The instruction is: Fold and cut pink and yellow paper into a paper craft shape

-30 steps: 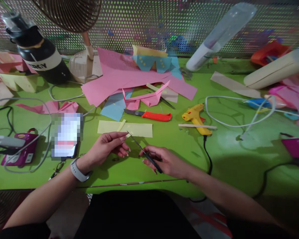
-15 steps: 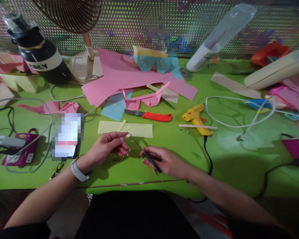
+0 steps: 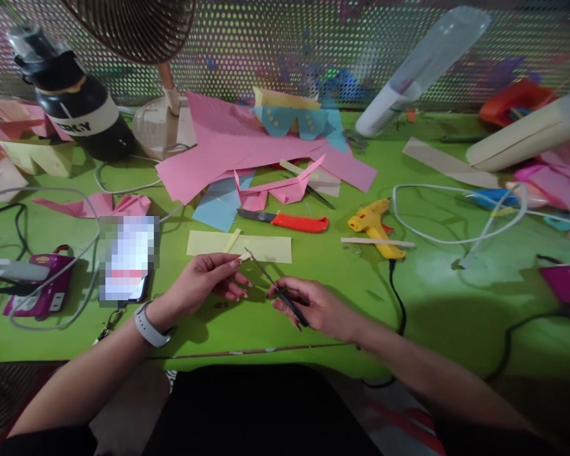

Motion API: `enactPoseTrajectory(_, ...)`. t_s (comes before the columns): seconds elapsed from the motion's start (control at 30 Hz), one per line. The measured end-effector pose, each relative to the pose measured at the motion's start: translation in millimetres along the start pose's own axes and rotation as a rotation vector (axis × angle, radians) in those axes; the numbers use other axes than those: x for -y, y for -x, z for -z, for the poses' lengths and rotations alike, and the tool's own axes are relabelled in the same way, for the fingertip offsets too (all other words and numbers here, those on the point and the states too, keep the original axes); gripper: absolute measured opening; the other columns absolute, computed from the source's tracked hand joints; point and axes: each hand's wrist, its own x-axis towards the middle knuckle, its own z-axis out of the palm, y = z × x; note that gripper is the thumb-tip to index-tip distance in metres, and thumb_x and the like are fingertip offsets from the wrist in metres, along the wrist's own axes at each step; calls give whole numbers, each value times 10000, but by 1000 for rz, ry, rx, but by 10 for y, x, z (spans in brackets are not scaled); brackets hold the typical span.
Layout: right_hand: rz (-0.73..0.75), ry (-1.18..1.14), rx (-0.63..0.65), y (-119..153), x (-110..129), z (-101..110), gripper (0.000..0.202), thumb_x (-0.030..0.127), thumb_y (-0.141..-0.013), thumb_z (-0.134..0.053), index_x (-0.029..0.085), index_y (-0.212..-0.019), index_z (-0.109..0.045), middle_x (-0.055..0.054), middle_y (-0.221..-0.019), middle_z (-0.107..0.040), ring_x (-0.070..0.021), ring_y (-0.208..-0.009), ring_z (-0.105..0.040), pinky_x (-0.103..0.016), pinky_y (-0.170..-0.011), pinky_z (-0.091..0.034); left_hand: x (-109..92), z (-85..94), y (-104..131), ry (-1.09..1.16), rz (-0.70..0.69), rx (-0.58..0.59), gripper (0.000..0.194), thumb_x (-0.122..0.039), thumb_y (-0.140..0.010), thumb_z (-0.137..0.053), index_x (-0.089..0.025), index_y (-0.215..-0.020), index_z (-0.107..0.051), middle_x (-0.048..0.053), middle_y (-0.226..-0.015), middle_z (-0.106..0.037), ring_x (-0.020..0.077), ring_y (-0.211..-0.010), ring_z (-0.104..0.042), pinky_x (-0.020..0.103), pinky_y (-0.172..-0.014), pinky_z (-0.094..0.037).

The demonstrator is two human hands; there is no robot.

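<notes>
Between thumb and forefinger, my left hand (image 3: 218, 275) pinches a small piece of pale yellow paper (image 3: 245, 257). My right hand (image 3: 313, 307) is closed round the black handles of a pair of scissors (image 3: 278, 287). The scissors' thin blades point up and left, with their tips beside the small paper piece. Just beyond my fingers a pale yellow paper strip (image 3: 270, 248) lies flat, and a narrow yellow strip (image 3: 232, 240) rests across it. A red utility knife (image 3: 299, 221) lies farther back, blade to the left.
A yellow glue gun (image 3: 375, 225) lies to the right with a thin stick (image 3: 356, 240) across it. Pink paper (image 3: 237, 149) and folded pink pieces cover the back. On the left are a phone (image 3: 130, 259), a purple power block (image 3: 42, 291), looping cables and a black bottle (image 3: 76, 101).
The scissors have shifted slightly, their tips now a little higher and farther right by the small paper piece. My left hand has barely moved; the things on the table stay put.
</notes>
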Motion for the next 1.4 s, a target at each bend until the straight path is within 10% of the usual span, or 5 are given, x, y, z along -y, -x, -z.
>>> enactPoseTrajectory(1.4,19,-76,30,5,93,7,510,634,-785,-681,166,-934,-542,78,-576,-463,-65,-470,-427,-230,-449,-374,-14,-25,12,61,-112,-58,432,-324,-837,-745,-116,-1203,-647,50,-806,-761,106,-629,-702,205,-606,-572)
